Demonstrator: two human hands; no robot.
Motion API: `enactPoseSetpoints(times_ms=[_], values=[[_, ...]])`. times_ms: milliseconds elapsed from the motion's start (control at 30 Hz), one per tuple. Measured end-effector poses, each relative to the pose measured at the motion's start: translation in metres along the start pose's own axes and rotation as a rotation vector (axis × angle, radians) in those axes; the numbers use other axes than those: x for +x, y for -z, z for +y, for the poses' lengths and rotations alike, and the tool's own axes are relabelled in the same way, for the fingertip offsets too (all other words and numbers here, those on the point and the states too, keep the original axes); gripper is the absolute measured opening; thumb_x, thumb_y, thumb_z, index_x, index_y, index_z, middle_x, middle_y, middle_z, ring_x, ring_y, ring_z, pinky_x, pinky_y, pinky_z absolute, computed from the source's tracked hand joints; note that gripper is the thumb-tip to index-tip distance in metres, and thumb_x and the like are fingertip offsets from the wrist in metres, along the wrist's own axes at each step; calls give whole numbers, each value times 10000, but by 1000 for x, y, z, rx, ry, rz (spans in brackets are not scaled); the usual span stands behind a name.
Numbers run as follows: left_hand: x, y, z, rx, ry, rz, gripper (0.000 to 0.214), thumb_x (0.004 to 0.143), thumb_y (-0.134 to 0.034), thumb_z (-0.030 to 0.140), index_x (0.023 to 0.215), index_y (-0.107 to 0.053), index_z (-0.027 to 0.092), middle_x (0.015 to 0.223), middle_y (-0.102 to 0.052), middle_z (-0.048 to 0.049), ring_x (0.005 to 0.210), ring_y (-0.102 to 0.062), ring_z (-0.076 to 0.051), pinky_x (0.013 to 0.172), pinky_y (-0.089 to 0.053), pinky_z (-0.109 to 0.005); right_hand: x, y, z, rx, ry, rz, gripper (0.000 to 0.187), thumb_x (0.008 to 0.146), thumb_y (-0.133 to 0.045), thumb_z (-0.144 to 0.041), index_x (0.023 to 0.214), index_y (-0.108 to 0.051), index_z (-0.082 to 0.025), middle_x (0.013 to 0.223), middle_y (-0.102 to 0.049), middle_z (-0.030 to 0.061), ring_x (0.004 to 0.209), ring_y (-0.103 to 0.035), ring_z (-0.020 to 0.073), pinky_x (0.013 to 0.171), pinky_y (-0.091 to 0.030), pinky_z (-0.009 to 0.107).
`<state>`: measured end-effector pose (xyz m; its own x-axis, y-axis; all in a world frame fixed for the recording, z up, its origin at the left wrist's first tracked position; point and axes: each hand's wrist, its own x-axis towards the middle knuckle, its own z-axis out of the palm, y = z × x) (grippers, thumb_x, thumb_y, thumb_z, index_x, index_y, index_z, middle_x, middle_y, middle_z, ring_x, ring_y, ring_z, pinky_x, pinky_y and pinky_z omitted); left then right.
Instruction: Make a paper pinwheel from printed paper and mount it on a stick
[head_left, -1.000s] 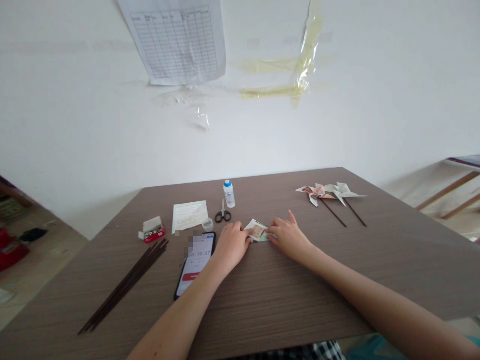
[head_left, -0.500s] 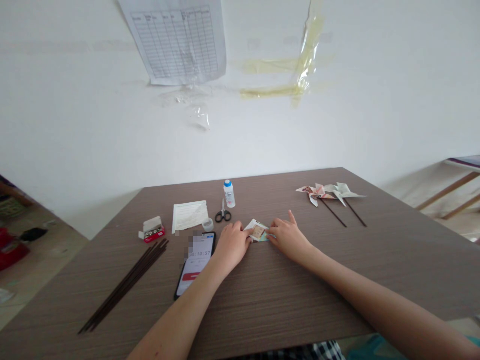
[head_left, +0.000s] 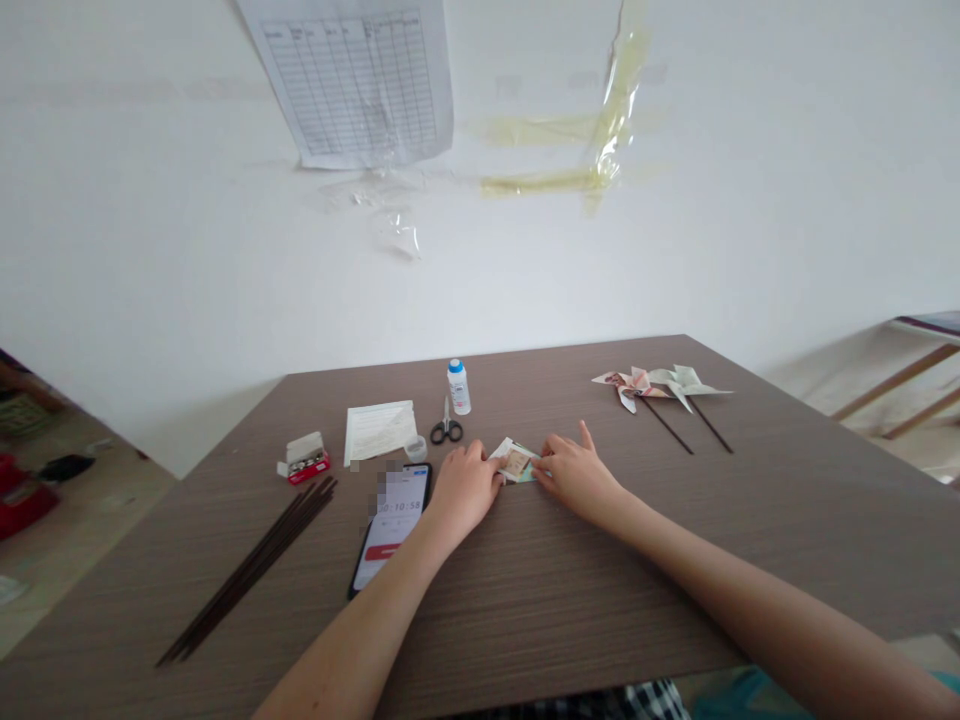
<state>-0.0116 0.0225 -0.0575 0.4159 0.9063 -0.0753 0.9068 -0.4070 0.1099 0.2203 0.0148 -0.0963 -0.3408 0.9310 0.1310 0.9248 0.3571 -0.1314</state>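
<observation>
Well, left hand [head_left: 465, 490]: fingers down on the folded cream-and-teal paper square [head_left: 516, 463].
Right hand [head_left: 576, 473]: fingertips pressing its opposite edge.

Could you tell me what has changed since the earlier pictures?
Very little: the phone timer has gone from 10:57 to 10:58. The left hand and right hand remain on the folded paper, with nothing taken up or let go; the scissors and white bottle stayed put.
</observation>
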Motion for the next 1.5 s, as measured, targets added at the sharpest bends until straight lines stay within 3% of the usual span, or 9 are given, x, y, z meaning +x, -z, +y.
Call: enactPoseSetpoints(times_ms=[167,467,633,800,1067,1300,1500], values=[[-1,2,4,1,23,16,382,1254,-774,262,1589,-958,260,1521,-871,-196,1478,-844,-425,1349,-633,-549,2,4,-4,30,-46,-32,289,1259,-735,-270,1242,-1024,-262,1399,-916,173,1361,-870,400,1542,-315,882],[2,1,4,28,38,38,284,1256,-802,354,1452,-992,275,1506,-864,-166,1497,-796,-406,1359,-587,-521,7,-3,-5,37,-95,-17,248,1270,-786,-358,1402,-966,-249,1535,-870,229,1569,-746,482,1529,-359,854],[3,4,7,38,52,24,308,1273,-795,386,1482,-985,263,1560,-854,-173,1524,-792,-404,1362,-587,-514,10,-14,2,138,-26,27,381,1241,-821,-305,1610,-908,-347,1702,-808,189,1641,-689,468,1498,-409,882],[6,7,10,34,64,26,289,1282,-791,355,1442,-1000,236,1579,-862,-187,1564,-800,-410,1385,-586,-519,11,-22,10,218,84,35,348,1252,-768,-267,1491,-977,-409,1676,-829,146,1663,-662,452,1486,-373,946],[12,7,9,-16,107,53,199,1246,-856,331,1349,-1017,277,1589,-877,-145,1552,-815,-372,1368,-591,-480,14,-31,5,258,34,81,205,1255,-838,-427,1355,-1011,-376,1594,-844,155,1679,-644,463,1493,-397,914],[12,2,6,-12,94,34,209,1222,-906,421,1394,-992,338,1705,-853,-104,1626,-778,-393,1453,-553,-567,15,-32,7,255,17,73,229,1250,-864,-529,1353,-1010,-385,1594,-830,158,1681,-616,462,1503,-386,878],[14,0,-2,-56,92,19,255,1182,-958,434,1423,-982,356,1830,-799,-87,1719,-718,-423,1502,-518,-630,16,-29,10,264,14,66,237,1214,-915,-546,1376,-1011,-402,1586,-835,150,1663,-633,463,1473,-444,837]])
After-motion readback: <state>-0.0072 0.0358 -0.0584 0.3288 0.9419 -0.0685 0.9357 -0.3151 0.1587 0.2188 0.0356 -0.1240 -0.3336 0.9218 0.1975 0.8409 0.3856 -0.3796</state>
